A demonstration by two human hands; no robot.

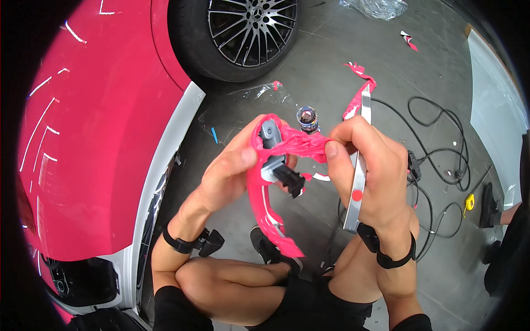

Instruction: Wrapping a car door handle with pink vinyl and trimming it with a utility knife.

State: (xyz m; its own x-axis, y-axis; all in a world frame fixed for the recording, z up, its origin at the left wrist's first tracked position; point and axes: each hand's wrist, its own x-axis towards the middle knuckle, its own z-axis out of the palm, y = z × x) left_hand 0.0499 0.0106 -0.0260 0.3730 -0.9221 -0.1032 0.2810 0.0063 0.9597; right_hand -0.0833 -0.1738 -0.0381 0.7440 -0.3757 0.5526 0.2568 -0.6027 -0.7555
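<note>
My left hand [225, 176] grips what looks like a car door handle [270, 134], its grey inner side turned up and a black plastic piece [293, 181] sticking out. Pink vinyl film [258, 178] covers the outer side, and a long curved pink part hangs below towards my lap. Between thumb and fingers, my right hand [374, 165] pinches a bunched, stretched length of the film [306, 144] leading off the handle. Held in that same palm is a slim metal cutter knife [355, 202] with a red dot, pointing away from me. The fingers of my left hand behind the handle are partly hidden.
A pink car body panel [99, 145] and a wheel [252, 33] stand at left and top. On the floor are film scraps [364, 82], a small round container [307, 118], black cables [443, 111] and a yellow tape measure [469, 202]. Another person's shoe [490, 207] is at right.
</note>
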